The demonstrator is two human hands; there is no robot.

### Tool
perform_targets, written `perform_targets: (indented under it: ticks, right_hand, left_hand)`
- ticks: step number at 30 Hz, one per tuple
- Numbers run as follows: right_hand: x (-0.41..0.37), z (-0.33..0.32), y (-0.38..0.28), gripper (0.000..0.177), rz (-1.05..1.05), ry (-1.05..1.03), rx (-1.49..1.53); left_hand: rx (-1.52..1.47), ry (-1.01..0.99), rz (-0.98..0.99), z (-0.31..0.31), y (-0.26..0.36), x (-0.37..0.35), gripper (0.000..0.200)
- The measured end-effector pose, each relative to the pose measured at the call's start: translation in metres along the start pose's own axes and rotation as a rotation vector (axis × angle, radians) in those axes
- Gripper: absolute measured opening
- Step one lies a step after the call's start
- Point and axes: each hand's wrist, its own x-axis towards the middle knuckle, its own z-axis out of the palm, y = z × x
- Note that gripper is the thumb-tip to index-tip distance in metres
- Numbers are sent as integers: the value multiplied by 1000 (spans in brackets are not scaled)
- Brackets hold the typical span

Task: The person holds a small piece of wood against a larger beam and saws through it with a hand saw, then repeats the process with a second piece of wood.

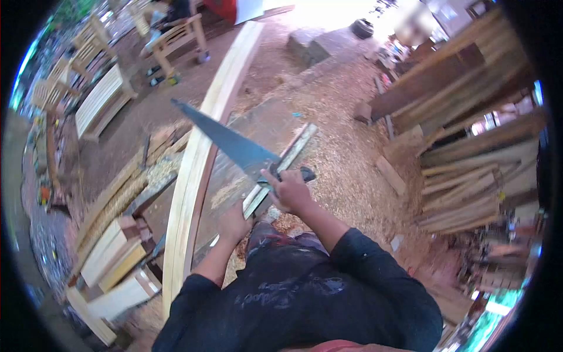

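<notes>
My right hand [290, 191] is closed round the dark handle of a handsaw [231, 142], one finger stretched along it. The saw's broad grey blade points up and to the left, and its tip overlaps a long pale wooden beam [186, 196]. Close to my body, my left hand [234, 222] is closed on a narrow pale strip of wood [298, 144], which runs slantwise beneath the saw handle. Part of the left fingers is hidden. The beam lies lengthwise across the workbench [264, 124], left of both hands.
Cut wood blocks [111, 252] are stacked at the lower left. Sawdust and shavings [346, 152] cover the ground to the right. Large planks [451, 76] and stacked boards [463, 199] stand further right. Wooden benches [102, 100] and a seated person [176, 12] are at the upper left.
</notes>
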Motion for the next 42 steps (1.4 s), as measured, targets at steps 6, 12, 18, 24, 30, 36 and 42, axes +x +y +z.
perform_targets:
  ticks: [6,12,18,24,30,36,42]
  right_hand:
    - [-22,-33,17,75,-21,3,155]
    - [-113,-24,115,62,343,330,353]
    - [-382,107,318,40,919,259,505]
    - [-685,116,286,34,1645,-4,647]
    - [-758,209,302,33,1442,-152,705]
    - [-698,165,390,39,1034,495,1279]
    - [-771,150,543,35,932,161,1344]
  left_hand:
    - [-38,31,-2,-7,31,-5,56]
    - [325,245,473,19,5,-9,71]
    - [345,-173,831,84,149,48,42]
    - [610,-291,654,204,400,43,29]
    - [426,-651,409,353,434,149,47]
    - [797,-838,438,442,548,133,49]
    - [942,-1050,1638,601,655,242,40]
